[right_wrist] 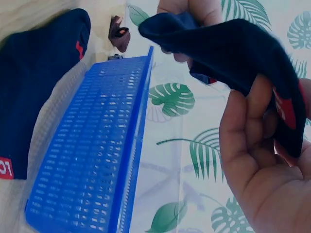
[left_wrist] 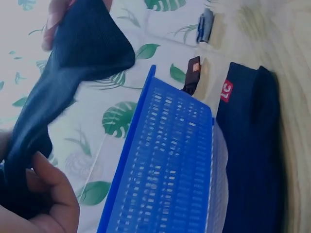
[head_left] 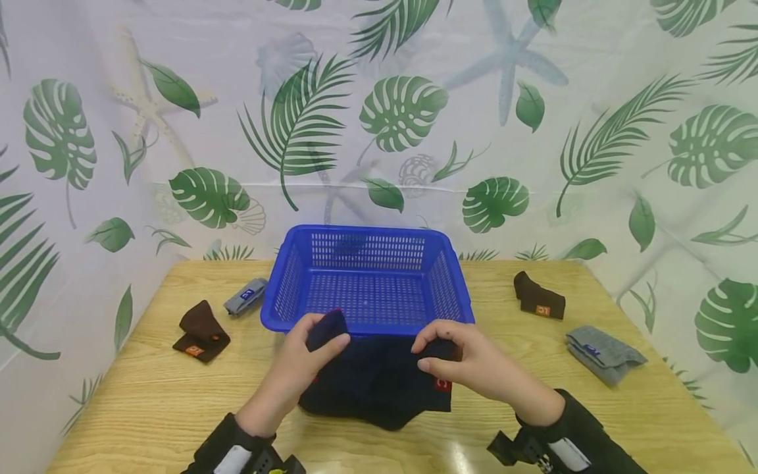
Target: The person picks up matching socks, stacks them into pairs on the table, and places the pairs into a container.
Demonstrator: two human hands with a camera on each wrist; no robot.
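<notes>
A dark navy sock with a red label hangs between my two hands above the table. My left hand pinches one end of it between thumb and fingers. At the other end, by the red label, my right hand grips it with curled fingers. Below the hands, more dark navy sock fabric lies on the table, also red-labelled; whether it is one sock or two I cannot tell. Just beyond stands a blue plastic basket with perforated walls.
Left of the basket lie a brown sock and a folded grey sock. On the right are another brown sock and another folded grey sock. A leaf-patterned cloth hangs behind the wooden table.
</notes>
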